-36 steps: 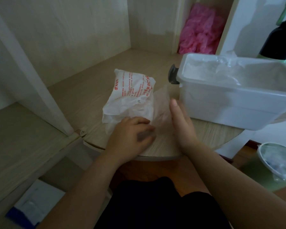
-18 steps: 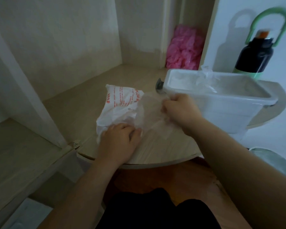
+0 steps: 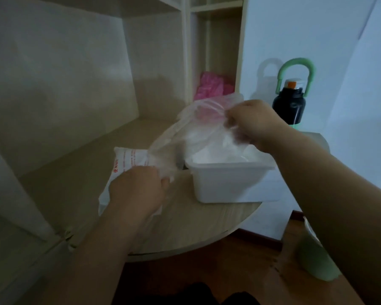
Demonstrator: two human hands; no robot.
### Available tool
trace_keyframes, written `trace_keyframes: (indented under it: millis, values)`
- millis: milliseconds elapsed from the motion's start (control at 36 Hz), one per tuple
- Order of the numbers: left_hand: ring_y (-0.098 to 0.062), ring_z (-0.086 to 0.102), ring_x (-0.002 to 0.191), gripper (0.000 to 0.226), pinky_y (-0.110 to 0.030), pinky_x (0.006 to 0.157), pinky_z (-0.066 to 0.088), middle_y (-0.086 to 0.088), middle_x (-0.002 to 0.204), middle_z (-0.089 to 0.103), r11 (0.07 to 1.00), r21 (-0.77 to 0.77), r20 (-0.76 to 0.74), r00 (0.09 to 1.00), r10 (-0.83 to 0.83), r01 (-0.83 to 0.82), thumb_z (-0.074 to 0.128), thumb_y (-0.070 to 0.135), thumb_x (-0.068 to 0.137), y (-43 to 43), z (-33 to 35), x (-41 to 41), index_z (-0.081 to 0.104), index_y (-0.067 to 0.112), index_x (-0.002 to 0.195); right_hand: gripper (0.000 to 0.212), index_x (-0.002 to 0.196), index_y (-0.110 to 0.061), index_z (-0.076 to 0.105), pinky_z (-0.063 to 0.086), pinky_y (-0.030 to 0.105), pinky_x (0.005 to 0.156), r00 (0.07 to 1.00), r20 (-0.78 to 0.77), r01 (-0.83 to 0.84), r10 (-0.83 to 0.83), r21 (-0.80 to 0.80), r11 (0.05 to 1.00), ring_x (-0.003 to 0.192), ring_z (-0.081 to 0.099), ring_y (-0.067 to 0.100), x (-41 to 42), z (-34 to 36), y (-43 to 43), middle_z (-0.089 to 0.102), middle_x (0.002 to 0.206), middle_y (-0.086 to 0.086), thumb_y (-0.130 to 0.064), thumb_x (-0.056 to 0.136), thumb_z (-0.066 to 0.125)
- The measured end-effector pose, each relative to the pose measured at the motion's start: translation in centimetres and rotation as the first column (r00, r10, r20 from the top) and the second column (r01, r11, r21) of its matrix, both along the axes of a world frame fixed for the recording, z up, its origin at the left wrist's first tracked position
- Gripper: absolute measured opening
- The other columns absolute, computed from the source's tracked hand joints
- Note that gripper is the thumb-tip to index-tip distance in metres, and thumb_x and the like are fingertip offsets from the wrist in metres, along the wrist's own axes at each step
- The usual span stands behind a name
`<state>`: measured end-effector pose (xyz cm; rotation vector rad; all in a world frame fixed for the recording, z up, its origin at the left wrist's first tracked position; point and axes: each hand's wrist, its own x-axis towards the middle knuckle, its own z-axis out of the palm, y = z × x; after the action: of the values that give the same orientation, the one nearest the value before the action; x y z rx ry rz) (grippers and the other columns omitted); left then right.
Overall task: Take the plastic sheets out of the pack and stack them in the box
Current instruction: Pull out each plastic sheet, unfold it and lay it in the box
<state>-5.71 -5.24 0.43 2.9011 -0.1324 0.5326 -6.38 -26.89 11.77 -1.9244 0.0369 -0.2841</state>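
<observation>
At the left of centre, the white pack (image 3: pixel 128 164) with red print lies flat on the pale round wooden table (image 3: pixel 196 225). The left hand (image 3: pixel 139 190) sits on top of its near end, forearm reaching in from the bottom of the frame and the back of the hand facing up. Its fingers are curled together and clamp down on the pack at its mouth; the fingertips themselves are tucked out of sight.

A clear plastic sheet (image 3: pixel 185 133) runs from that mouth up and to the right, stretched loosely across the middle of the frame. Its upper end hangs over the open white box (image 3: pixel 229 181), which stands on the table just right of the pack and has more clear plastic inside.

The right hand (image 3: pixel 253 122) is raised above the box's far rim, wrist bent down, with fingers and thumb closed in a pinch on the sheet's bunched top edge. Its forearm crosses in from the lower right.

Behind the sheet, pink plastic (image 3: pixel 209 86) fills a shelf cubby. At the upper right stands a black bottle (image 3: pixel 289 104) with a green loop handle, and a green bin (image 3: pixel 312 256) sits on the floor at the lower right.
</observation>
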Motion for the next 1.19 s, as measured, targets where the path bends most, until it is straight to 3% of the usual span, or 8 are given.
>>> trace_keyframes:
  millis: [83,167,361,667,778,944,1083,1194]
  values:
    - [-0.021,0.051,0.062,0.037,-0.037,0.063,0.045,0.002,0.059,0.048,0.984,-0.116,0.161,0.98,-0.118,0.137,0.047,0.034,0.091,-1.3,1.8,0.8,0.044,0.022,0.056,0.014,0.078,-0.003,0.052,0.027,0.012,0.034,0.995,-0.06,0.086,-0.081,0.081,0.993,0.03,0.037,0.013,1.0,-0.1,-1.8,0.054,0.067,0.007,-0.004,0.09,0.046]
    - [-0.027,0.059,0.081,0.036,-0.038,0.072,0.049,-0.006,0.09,0.065,0.926,-0.24,0.366,0.911,-0.192,0.292,0.04,0.035,0.087,-3.2,4.3,0.5,0.069,0.015,0.092,0.017,0.074,-0.005,0.051,0.028,0.012,0.034,0.982,-0.092,0.171,-0.167,0.031,0.985,0.038,0.039,0.014,1.9,-0.8,-3.7,0.051,0.063,0.006,-0.009,0.09,0.05]
    - [0.0,0.049,0.093,0.026,-0.002,0.079,0.031,0.011,0.103,0.054,0.773,-0.3,0.5,0.782,-0.372,0.559,0.05,0.028,0.091,-6.8,7.5,2.3,0.071,0.017,0.102,0.028,0.093,-0.002,0.062,0.049,0.032,0.07,0.951,-0.029,0.232,-0.306,-0.589,0.774,0.076,0.058,0.026,3.6,-2.8,-7.1,0.061,0.087,0.012,-0.03,0.092,0.056]
    - [-0.011,0.054,0.115,0.032,-0.033,0.099,0.042,0.01,0.124,0.06,0.796,-0.021,-0.22,0.773,-0.594,0.605,0.066,0.034,0.087,-11.0,6.7,6.1,0.066,0.028,0.118,0.053,0.132,-0.017,0.042,0.041,0.04,0.095,0.957,0.236,0.289,-0.171,-0.841,0.458,0.114,0.05,0.029,2.4,-2.0,-8.5,0.049,0.127,0.011,-0.04,0.088,0.06]
    - [-0.014,0.051,0.12,0.045,-0.027,0.1,0.038,0.007,0.137,0.053,0.825,0.086,-0.403,0.777,-0.484,0.559,0.063,0.039,0.089,-12.2,6.5,6.5,0.055,0.03,0.132,0.052,0.134,-0.018,0.049,0.039,0.032,0.101,0.997,-0.055,-0.072,0.048,-0.844,0.532,0.119,0.052,0.02,2.8,-2.3,-8.0,0.053,0.133,0.003,-0.034,0.087,0.064]
    - [-0.021,0.05,0.12,0.038,-0.037,0.105,0.038,-0.002,0.137,0.052,0.831,0.158,-0.583,0.729,-0.357,0.533,0.048,0.022,0.098,-13.7,5.5,7.7,0.052,0.023,0.136,0.075,0.151,-0.021,0.016,0.027,0.038,0.11,0.822,-0.56,-0.493,-0.103,-0.791,0.362,0.137,0.032,0.027,4.5,-4.3,-7.6,0.025,0.154,0.008,-0.041,0.091,0.056]
    - [-0.024,0.05,0.12,0.039,-0.04,0.107,0.035,-0.007,0.133,0.055,0.836,0.214,-0.652,0.712,-0.263,0.505,0.04,0.034,0.101,-13.9,4.4,8.8,0.053,0.015,0.131,0.056,0.146,-0.013,0.033,0.027,0.038,0.109,0.773,-0.627,-0.565,-0.099,-0.75,0.345,0.135,0.035,0.027,5.2,-5.2,-7.4,0.036,0.149,0.01,-0.032,0.096,0.051]
    - [-0.019,0.053,0.116,0.036,-0.036,0.103,0.04,0.0,0.132,0.056,0.838,0.172,-0.602,0.729,-0.326,0.518,0.05,0.028,0.098,-13.0,5.6,8.1,0.054,0.024,0.133,0.073,0.148,-0.019,0.026,0.038,0.036,0.102,0.884,-0.465,-0.381,-0.041,-0.769,0.514,0.129,0.042,0.025,5.1,-5.2,-7.8,0.036,0.148,0.006,-0.037,0.088,0.063]
